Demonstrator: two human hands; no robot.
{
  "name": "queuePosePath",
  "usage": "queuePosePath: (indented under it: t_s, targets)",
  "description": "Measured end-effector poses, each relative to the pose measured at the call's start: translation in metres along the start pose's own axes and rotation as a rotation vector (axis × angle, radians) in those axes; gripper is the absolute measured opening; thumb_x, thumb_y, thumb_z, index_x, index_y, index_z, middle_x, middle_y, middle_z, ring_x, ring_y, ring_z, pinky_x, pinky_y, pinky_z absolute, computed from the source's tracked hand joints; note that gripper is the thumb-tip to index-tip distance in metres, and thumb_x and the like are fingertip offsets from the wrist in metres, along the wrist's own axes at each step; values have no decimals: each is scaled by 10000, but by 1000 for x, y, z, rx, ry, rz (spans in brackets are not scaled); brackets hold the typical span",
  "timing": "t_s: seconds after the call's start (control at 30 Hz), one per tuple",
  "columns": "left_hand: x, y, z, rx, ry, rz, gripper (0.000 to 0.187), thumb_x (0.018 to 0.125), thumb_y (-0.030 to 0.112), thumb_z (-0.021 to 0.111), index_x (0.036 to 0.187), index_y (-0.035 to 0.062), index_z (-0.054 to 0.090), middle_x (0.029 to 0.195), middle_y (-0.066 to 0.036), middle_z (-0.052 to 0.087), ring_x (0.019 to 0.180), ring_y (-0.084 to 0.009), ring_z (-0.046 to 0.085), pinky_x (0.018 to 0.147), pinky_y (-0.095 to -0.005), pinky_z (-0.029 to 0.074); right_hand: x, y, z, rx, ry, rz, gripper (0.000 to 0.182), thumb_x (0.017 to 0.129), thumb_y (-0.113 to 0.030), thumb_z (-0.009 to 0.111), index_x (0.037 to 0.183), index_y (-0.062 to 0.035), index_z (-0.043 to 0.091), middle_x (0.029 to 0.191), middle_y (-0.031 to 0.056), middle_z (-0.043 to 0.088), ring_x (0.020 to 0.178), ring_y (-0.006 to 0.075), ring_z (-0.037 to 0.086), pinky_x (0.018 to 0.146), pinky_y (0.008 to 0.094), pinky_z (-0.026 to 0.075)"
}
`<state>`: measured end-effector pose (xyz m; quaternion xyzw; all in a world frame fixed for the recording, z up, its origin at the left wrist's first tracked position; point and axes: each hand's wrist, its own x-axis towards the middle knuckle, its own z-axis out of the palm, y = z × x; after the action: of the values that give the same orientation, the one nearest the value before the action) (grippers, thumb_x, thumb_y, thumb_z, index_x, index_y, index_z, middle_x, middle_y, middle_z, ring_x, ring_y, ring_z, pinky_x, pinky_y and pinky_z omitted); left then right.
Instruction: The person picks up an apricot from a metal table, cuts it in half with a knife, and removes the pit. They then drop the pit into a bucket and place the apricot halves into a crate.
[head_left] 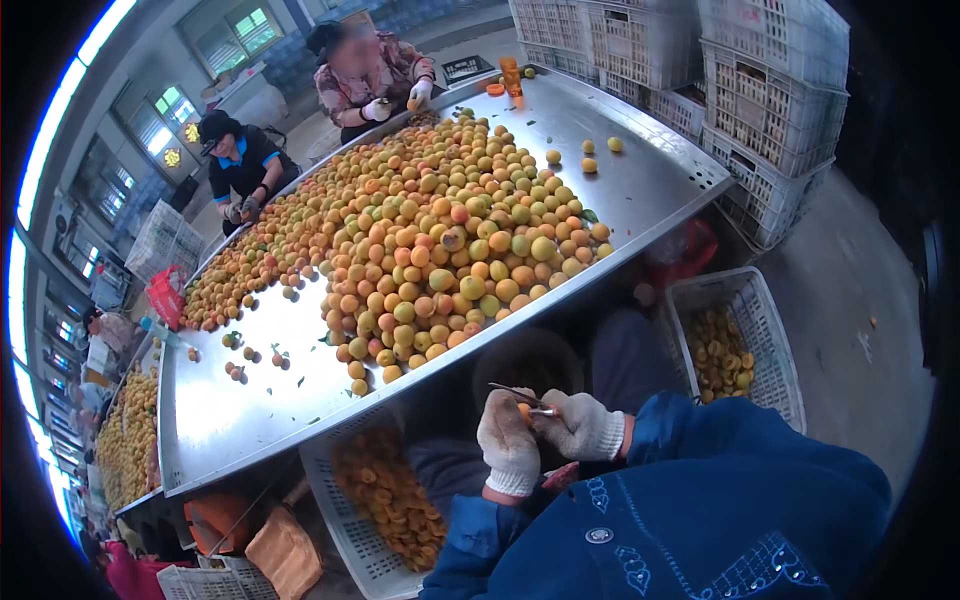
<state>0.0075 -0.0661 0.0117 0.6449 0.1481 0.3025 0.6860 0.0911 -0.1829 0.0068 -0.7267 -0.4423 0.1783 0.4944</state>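
Note:
My left hand (508, 440), in a white knitted glove, is closed around an orange apricot (525, 412), most of it hidden by the fingers. Gloved the same way, my right hand (582, 426) grips a small knife (512, 391) whose thin dark blade points left over the apricot. Both hands meet above my lap, just below the near edge of the metal table (240, 400). A large heap of yellow-orange apricots (430, 240) covers much of the tabletop.
A white crate (785, 360) with apricot halves (722, 350) stands at my right; another crate (345, 530) holds halves (385, 495) at my left. Two people (365, 75) (240, 165) work across the table. Stacked crates (765, 110) rise at the back right.

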Motion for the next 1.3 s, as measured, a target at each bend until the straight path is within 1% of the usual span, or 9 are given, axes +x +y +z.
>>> queuePosePath:
  t_s: [0.23,0.33,0.4,0.43,0.5,0.6,0.7,0.9,1.3]
  targets:
    - [5,-1,-4,60,-21,-11,409,1030,377,405,928,12,558,862,-56,601,789,-102,549,725,-230,446,5,-3,21,411,145,75,242,976,-265,526,970,-25,558,770,91,656,652,236,645,607,341,504]
    - [17,-6,-1,71,-33,149,425,1038,386,372,907,23,549,848,-55,580,757,-107,537,700,-223,443,13,-34,-11,1063,-197,746,364,1022,-347,408,807,-84,539,579,4,487,421,99,433,398,265,347]
    - [21,-4,-3,7,-10,56,443,1042,394,342,911,34,562,820,-48,576,724,-122,539,658,-237,443,10,-47,-19,1354,-435,718,498,1014,-527,294,806,-115,481,458,-29,353,338,102,333,345,259,277]
    - [29,-8,-5,16,-8,-8,452,1042,397,330,920,38,576,790,-41,575,694,-128,540,619,-249,439,9,-51,-17,1292,-511,628,521,1009,-546,273,810,-112,482,442,-29,338,333,102,326,347,258,271]
    - [35,9,1,-589,28,-242,522,1035,473,297,921,45,575,796,-40,571,675,-130,527,608,-256,441,9,-64,-20,1163,-325,696,487,1019,-505,319,834,-91,495,455,-17,371,338,81,328,358,247,287]
    - [37,7,-7,-703,36,-240,591,1000,572,301,974,52,579,812,-48,576,698,-159,546,647,-259,469,11,-36,-21,831,-112,484,247,1008,-272,496,960,-39,559,626,54,528,497,112,489,463,263,408]
    - [36,16,5,-103,224,-39,600,988,589,318,1005,50,581,867,-62,586,763,-177,577,706,-292,502,6,-18,-14,362,-89,227,279,989,-294,534,1022,-18,562,707,110,587,627,161,573,581,301,452]
    - [33,-5,-5,-531,150,-198,626,966,616,344,1041,44,587,915,-64,593,813,-179,591,742,-316,513,5,-25,-12,214,-107,219,283,965,-301,565,1034,-26,563,785,181,626,726,288,640,668,363,477]
    - [25,2,7,-365,200,-86,570,990,559,359,1080,30,553,930,-73,585,805,-172,587,776,-301,505,0,-12,6,105,-61,152,302,955,-306,561,995,-10,519,759,233,628,728,403,650,617,429,486]
